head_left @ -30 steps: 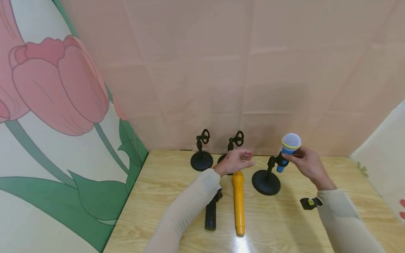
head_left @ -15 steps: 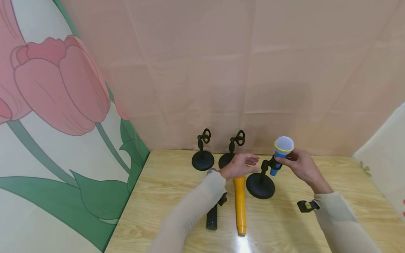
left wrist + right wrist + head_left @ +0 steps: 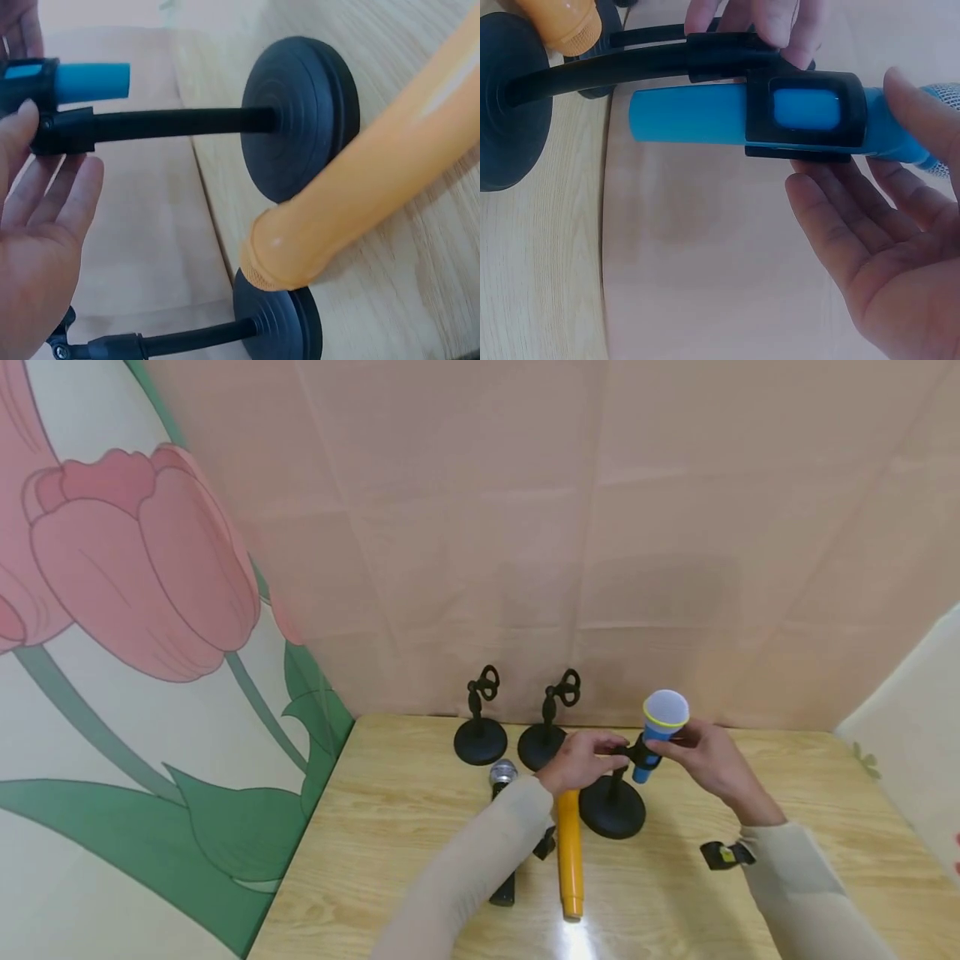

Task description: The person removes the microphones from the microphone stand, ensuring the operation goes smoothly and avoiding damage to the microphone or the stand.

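A blue microphone with a white head and yellow ring sits in the clip of a black desk microphone stand. My right hand grips the microphone just below its head, thumb on the near side in the right wrist view. With thumb and fingertips, my left hand pinches the stand's joint beneath the clip. The blue handle's lower end sticks out past the clip. Under my left hand lies an orange microphone, its head end hidden in the head view.
Two more black stands with unfilled ring clips stand along the back of the wooden table. A black microphone with a silver head lies left of the orange one, partly covered by my left sleeve. Pink cloth hangs behind.
My left hand has moved right and taken hold of the stand's joint. The stand and blue microphone have shifted left and toward me, with my right hand still holding the microphone.
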Tool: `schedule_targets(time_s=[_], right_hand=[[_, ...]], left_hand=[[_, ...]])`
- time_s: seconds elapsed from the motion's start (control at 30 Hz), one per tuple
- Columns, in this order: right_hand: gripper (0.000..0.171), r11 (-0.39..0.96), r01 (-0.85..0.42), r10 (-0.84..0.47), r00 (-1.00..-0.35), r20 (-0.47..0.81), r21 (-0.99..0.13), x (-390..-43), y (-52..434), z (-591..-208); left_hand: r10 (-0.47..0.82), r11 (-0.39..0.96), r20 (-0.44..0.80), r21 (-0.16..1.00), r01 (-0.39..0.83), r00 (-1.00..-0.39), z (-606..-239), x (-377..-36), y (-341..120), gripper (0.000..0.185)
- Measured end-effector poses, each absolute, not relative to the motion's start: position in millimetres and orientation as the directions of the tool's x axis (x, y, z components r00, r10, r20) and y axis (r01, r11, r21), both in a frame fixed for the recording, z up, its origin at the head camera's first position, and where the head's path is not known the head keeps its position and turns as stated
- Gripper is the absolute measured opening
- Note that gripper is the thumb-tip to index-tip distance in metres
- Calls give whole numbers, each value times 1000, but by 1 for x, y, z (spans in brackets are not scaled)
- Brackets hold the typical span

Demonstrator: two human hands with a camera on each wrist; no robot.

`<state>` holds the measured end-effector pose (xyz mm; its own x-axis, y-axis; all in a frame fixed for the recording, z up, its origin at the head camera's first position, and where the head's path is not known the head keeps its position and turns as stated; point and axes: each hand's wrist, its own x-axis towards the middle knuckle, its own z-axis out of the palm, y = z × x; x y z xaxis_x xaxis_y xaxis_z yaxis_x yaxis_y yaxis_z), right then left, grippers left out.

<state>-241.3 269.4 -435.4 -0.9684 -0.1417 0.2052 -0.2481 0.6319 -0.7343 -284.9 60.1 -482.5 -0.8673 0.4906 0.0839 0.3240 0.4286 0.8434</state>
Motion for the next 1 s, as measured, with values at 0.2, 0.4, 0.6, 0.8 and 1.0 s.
schedule_targets(time_s=[0.2,0.4,0.6,0.8,1.0], right_hand=[[44,635,-264,-142,-964,227,-726,-243,270,-437],[39,626,-299,-133,-951,279,-720,-243,272,-439],[54,587,-243,-97,-968,232,-772,-244,273,-416],[55,623,-226,-92,-972,217,-749,-248,279,-403],[54,602,-235,-86,-969,231,-763,-245,283,-399]], left_hand=[[428,412,80,869,273,-900,-483,-284,63,26],[402,380,42,901,209,-914,-484,-283,63,23],[417,355,61,907,224,-907,-483,-287,62,25],[419,335,62,917,217,-906,-485,-289,60,26],[409,341,44,919,198,-912,-487,-288,63,23]])
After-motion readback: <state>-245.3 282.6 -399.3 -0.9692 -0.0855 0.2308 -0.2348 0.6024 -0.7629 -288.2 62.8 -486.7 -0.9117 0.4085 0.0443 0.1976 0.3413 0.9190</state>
